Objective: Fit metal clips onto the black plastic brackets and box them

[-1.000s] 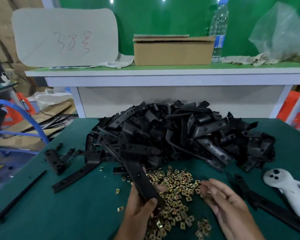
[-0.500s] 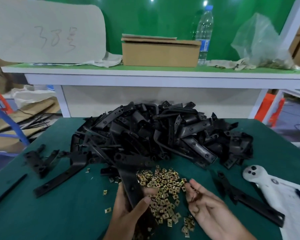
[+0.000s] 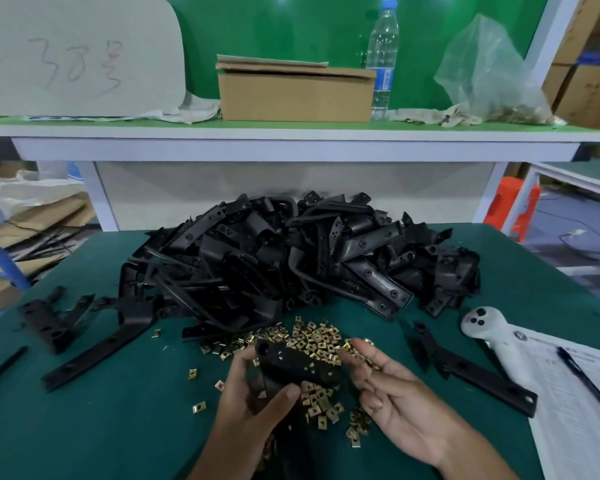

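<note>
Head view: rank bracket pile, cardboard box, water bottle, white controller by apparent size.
1. bracket pile, by far the widest.
2. cardboard box.
3 and 4. water bottle and white controller look alike in extent; the controller is nearer the camera, so no ranking.

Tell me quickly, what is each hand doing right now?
Left hand: grips a black plastic bracket.
Right hand: fingers loosely curled; whether it holds anything cannot be told.

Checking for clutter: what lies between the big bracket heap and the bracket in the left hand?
In the head view, loose metal clips lie scattered on the green mat between the bracket heap and the held bracket in the left hand.
</note>
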Demonstrator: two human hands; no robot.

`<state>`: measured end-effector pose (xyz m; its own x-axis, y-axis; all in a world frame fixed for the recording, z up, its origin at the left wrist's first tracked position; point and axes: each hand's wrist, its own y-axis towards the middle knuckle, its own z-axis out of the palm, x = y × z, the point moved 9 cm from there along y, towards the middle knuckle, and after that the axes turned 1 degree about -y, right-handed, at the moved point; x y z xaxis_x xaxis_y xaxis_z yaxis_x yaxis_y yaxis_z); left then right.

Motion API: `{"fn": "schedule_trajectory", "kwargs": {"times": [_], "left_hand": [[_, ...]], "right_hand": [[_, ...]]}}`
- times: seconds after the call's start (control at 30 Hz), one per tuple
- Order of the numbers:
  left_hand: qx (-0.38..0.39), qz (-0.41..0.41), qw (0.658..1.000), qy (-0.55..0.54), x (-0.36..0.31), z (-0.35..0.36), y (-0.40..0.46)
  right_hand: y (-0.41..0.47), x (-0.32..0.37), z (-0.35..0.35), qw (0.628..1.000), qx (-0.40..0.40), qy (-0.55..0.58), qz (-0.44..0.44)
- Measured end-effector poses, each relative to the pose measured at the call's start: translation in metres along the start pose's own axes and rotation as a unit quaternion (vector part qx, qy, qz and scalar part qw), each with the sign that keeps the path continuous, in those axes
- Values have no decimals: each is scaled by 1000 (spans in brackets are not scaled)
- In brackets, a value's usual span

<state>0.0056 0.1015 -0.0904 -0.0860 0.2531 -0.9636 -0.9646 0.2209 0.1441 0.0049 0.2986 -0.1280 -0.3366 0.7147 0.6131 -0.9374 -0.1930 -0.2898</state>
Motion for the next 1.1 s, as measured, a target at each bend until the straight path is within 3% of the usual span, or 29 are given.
{"fn": "schedule_trajectory", "kwargs": {"times": [0.27, 0.57, 0.97, 1.1], "left_hand": [[54, 58, 974, 213, -4, 20, -14], [20, 44, 981, 189, 1, 5, -11], [4, 92, 971, 221, -12, 6, -12], [-11, 99, 968, 232, -14, 5, -13]], "right_hand": [[0, -3, 2, 999, 0, -42, 2], [-1, -1, 8, 996, 28, -81, -5], [-5, 1, 16, 976, 36, -213, -33], [-8, -3, 22, 976, 52, -209, -37]]}}
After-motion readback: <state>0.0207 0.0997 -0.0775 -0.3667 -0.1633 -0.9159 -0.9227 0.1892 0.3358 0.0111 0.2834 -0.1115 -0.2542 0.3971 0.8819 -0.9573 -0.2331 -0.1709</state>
